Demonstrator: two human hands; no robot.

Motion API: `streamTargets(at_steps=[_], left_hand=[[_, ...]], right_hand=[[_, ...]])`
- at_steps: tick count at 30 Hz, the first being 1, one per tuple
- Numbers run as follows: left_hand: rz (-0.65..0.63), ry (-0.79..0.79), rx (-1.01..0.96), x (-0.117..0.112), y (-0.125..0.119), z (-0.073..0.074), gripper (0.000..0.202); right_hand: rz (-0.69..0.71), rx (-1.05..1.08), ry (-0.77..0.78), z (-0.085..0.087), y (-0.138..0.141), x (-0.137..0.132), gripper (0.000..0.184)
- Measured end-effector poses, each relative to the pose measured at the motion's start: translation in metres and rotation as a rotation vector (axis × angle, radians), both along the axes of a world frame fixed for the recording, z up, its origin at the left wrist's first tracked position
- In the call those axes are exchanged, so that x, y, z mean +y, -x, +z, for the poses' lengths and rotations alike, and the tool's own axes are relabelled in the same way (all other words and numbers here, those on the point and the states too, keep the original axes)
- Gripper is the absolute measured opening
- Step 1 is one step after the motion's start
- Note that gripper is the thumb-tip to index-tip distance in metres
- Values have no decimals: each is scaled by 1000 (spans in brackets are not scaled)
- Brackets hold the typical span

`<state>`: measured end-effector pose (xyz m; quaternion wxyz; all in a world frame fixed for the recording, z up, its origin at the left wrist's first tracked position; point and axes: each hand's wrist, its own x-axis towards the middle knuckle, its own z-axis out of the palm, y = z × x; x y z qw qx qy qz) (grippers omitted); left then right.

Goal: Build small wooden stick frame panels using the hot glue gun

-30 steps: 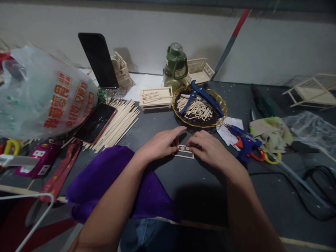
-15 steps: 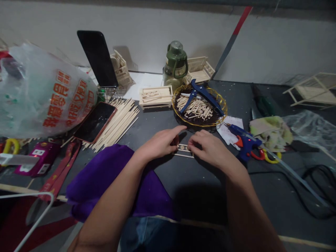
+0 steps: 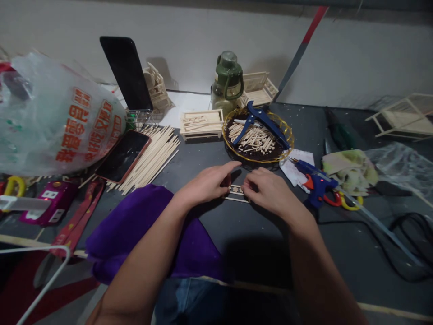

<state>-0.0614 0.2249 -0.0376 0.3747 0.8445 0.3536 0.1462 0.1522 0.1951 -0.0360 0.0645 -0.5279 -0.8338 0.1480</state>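
Observation:
Between my hands lies a small wooden stick frame (image 3: 237, 198), with little pieces set between two of its rails. My left hand (image 3: 210, 184) pinches its left end, index finger stretched out above. My right hand (image 3: 265, 187) has its fingers curled in at the right end, covering that corner. Just beyond them stands a gold-rimmed basket (image 3: 287, 155) of short cut sticks (image 3: 248, 137), with a blue cutter (image 3: 262, 124) resting across it. A blue glue gun (image 3: 316, 180) lies to the right of my right hand.
Long wooden sticks (image 3: 152, 158) and a phone (image 3: 123, 155) lie left, near a plastic bag (image 3: 61, 122). A purple cloth (image 3: 135, 230) is under my left forearm. Behind stand a stick-built model (image 3: 201, 124) and a green bottle (image 3: 228, 81). A cable (image 3: 358, 225) runs along the right.
My hands stay almost still at the ends of the frame; the right fingers shift very slightly. The view tilts a little.

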Motion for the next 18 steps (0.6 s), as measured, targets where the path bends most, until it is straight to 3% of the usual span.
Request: streamTargets(at_steps=[11, 18], left_hand=[[7, 20, 8, 0, -1, 2, 68], [4, 22, 6, 0, 0, 2, 67]], right_hand=[[-40, 143, 62, 5, -6, 1, 10], [107, 245, 86, 8, -12, 1, 14]])
